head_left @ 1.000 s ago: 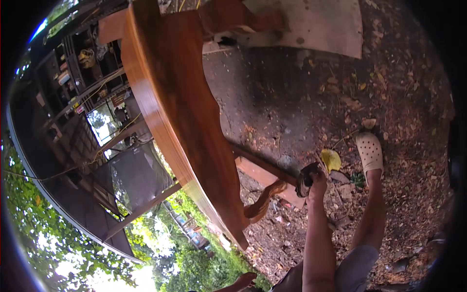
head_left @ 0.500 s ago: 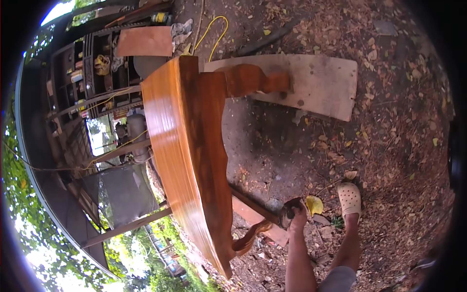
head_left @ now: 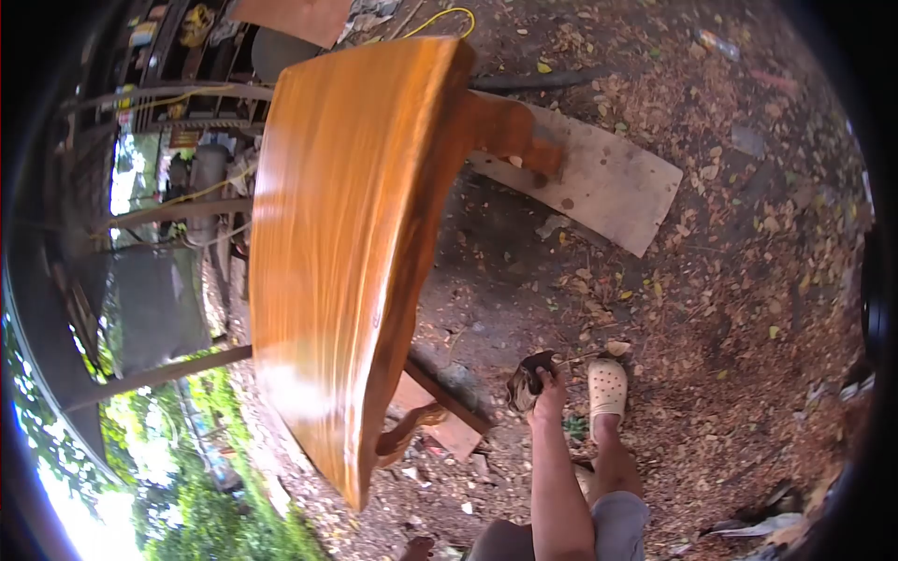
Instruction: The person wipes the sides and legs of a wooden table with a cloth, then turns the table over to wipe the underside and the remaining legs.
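My right hand (head_left: 549, 391) is closed around a crumpled, dark brown stained rag (head_left: 526, 381), held over the ground in front of my feet. Left of it stands a glossy orange-brown wooden table (head_left: 323, 243), which looks sideways in this tilted view. The hand and rag are apart from the table's carved near leg (head_left: 412, 433). Its far carved leg (head_left: 500, 129) rests on a pale board. At the bottom edge, a small bit of skin that seems to be my left hand (head_left: 418, 550) shows; its fingers cannot be made out.
A pale spotted board (head_left: 613, 178) lies under the far leg, and a reddish plank (head_left: 440, 432) under the near one. My foot wears a beige clog (head_left: 608, 388). A yellow cord (head_left: 458, 13) lies beyond the table. A shed with cluttered shelves (head_left: 187, 56) stands at the left.
My view has turned, so more of the glossy tabletop shows. My right hand with the rag has drawn away from the near leg. The bit of skin at the bottom edge has come into view.
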`<state>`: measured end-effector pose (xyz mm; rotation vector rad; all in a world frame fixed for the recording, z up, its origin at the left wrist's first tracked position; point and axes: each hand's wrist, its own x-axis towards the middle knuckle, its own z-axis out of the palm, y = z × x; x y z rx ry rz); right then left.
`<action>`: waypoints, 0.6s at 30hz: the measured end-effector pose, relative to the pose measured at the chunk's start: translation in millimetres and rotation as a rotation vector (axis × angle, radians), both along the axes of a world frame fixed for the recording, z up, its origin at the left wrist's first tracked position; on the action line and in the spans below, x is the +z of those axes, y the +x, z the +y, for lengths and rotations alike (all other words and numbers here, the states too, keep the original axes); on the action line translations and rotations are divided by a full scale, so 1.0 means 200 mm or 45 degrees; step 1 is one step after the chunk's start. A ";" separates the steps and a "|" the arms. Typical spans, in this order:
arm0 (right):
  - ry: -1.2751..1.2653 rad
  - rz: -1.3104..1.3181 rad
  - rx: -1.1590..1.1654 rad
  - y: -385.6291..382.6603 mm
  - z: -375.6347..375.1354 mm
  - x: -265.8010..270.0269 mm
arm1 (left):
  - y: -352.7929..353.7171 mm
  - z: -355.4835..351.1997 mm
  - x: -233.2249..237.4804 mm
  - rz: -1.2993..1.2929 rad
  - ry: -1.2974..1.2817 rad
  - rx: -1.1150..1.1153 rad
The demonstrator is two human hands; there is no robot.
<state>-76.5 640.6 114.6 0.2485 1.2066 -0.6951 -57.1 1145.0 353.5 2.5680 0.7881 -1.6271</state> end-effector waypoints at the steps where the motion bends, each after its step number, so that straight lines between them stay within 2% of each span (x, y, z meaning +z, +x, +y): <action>1: -0.019 0.011 0.013 -0.03 -0.01 -0.01 | -0.05 0.07 -0.06 -0.015 -0.020 0.020; 2: -0.042 0.025 0.032 -0.05 -0.01 -0.03 | -0.10 0.18 -0.15 0.006 -0.082 -0.067; 3: -0.064 0.034 0.057 -0.07 -0.01 -0.06 | -0.11 0.34 -0.32 0.130 -0.482 -1.007; 4: -0.080 0.112 0.124 -0.08 0.01 -0.08 | -0.13 0.33 -0.36 0.148 -0.468 -1.882; 5: -0.097 0.119 0.153 -0.10 0.05 -0.09 | -0.19 0.31 -0.44 0.194 -0.365 -1.619; 6: -0.106 0.119 0.189 -0.11 0.09 -0.08 | -0.23 0.30 -0.50 0.122 -0.427 -1.717; 7: -0.120 0.109 0.228 -0.11 0.11 -0.07 | -0.26 0.15 -0.49 0.181 -0.182 -1.104; 8: -0.147 0.101 0.294 -0.11 0.14 -0.05 | -0.25 -0.21 -0.39 0.073 0.097 -0.539; 9: -0.147 0.085 0.411 -0.12 0.19 -0.03 | -0.40 0.32 -0.70 -0.060 -0.309 -1.396; 10: -0.134 0.069 0.539 -0.14 0.23 -0.01 | -0.32 -0.19 -0.39 -0.104 -0.135 -0.322; 12: -0.114 -0.019 0.730 -0.12 0.32 0.04 | -0.40 -0.10 -0.49 -0.213 -0.201 -0.234; 13: -0.094 -0.076 0.792 -0.12 0.35 0.08 | -0.36 -0.28 -0.34 -0.221 -0.214 -0.175; 14: -0.076 -0.130 0.842 -0.12 0.38 0.13 | -0.40 -0.21 -0.39 -0.290 -0.229 -0.262; 18: -0.341 -0.144 1.356 -0.03 0.46 0.40 | -0.36 -0.29 -0.38 -0.241 -0.144 -0.160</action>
